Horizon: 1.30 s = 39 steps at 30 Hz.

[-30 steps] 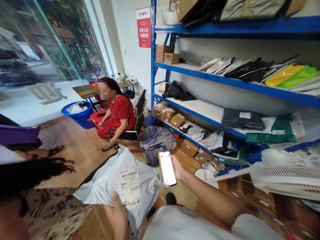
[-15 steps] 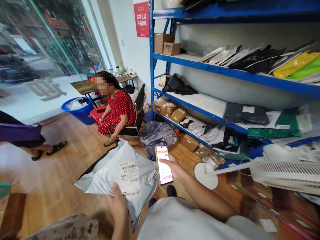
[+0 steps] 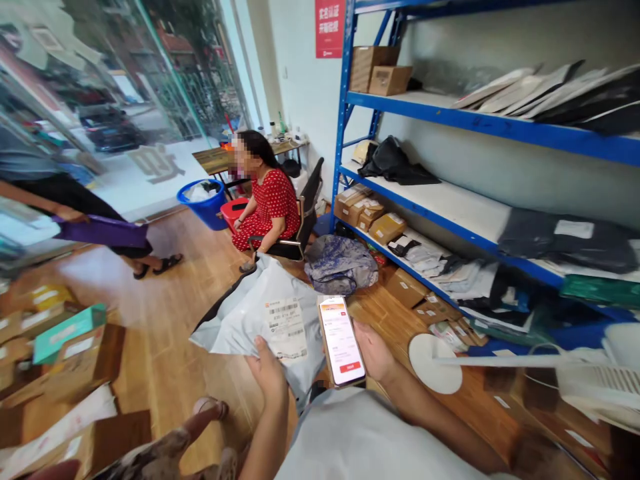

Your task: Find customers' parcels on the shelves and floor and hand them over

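Note:
A pale grey plastic mailer bag (image 3: pixel 240 320) with a printed shipping label (image 3: pixel 286 328) hangs in front of me. My left hand (image 3: pixel 267 373) grips its near edge, thumb on top beside the label; the other fingers are hidden beneath. To the right, my right hand (image 3: pixel 373 350) is closed round the side of a smartphone (image 3: pixel 343 347). The phone's lit screen faces up and shows text lines and a red button. The phone covers the right side of the bag.
A seated person (image 3: pixel 270 200) in red faces left. Another person carries something purple (image 3: pixel 105 230). Blue shelving (image 3: pixel 425 207) holds parcels at right. A round-based fan (image 3: pixel 435 363) stands nearby. Boxes (image 3: pixel 75 353) lie at left; a patterned sack (image 3: pixel 343 263) sits ahead.
My view has swung left, bringing more floor boxes into sight. My right thumb has come off the phone screen, whose page differs. The person with the purple thing shows more fully.

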Motion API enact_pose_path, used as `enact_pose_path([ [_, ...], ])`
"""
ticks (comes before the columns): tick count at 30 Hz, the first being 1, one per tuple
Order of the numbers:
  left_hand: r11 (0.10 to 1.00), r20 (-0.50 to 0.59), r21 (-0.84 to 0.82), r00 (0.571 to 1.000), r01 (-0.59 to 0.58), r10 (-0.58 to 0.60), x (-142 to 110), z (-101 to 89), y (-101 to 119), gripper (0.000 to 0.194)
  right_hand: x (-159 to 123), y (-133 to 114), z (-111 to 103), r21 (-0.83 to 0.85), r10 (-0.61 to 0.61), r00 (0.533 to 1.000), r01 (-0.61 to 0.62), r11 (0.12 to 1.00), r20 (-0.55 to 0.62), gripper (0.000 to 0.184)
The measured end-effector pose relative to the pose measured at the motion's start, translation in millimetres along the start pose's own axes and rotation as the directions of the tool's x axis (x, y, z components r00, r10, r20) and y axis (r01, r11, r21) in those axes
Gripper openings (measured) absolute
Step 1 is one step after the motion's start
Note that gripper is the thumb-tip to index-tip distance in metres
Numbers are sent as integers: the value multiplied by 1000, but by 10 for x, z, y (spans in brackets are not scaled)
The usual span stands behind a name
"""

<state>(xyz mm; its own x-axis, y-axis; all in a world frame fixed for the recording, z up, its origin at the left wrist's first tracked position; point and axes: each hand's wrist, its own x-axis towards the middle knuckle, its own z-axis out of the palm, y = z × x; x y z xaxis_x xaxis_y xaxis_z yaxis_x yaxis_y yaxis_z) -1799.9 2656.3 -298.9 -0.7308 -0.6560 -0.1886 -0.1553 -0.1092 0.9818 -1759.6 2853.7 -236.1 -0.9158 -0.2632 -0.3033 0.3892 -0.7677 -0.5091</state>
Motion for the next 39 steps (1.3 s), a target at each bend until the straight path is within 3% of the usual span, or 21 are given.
enact_pose_path([
  [6, 995, 51, -101, 999, -1, 7, -132, 10, 173, 61, -111, 1, 110, 7, 11, 997, -11, 1000, 74, 62],
  [17, 973, 82, -229, 997, 13, 6, -234, 27, 206, 60, -260, 37, 265, -182, -44, 989, 70, 981, 142, 92],
  [27, 977, 82, -212, 997, 17, 0, -309, 61, 272, 58, -306, 18, 241, -245, -101, 978, 144, 959, 180, 103],
  [30, 973, 81, -230, 997, 7, 12, -313, 77, 281, 57, -291, 24, 245, -245, -108, 978, 151, 958, 178, 96],
  [35, 978, 36, -206, 999, 24, -17, -348, 112, 340, 54, -236, 96, 217, -205, -188, 979, 200, 958, 74, 75],
  [39, 961, 51, -273, 998, 44, -32, -359, 132, 330, 50, -226, 118, 162, -244, -209, 968, 238, 940, 141, 94],
])
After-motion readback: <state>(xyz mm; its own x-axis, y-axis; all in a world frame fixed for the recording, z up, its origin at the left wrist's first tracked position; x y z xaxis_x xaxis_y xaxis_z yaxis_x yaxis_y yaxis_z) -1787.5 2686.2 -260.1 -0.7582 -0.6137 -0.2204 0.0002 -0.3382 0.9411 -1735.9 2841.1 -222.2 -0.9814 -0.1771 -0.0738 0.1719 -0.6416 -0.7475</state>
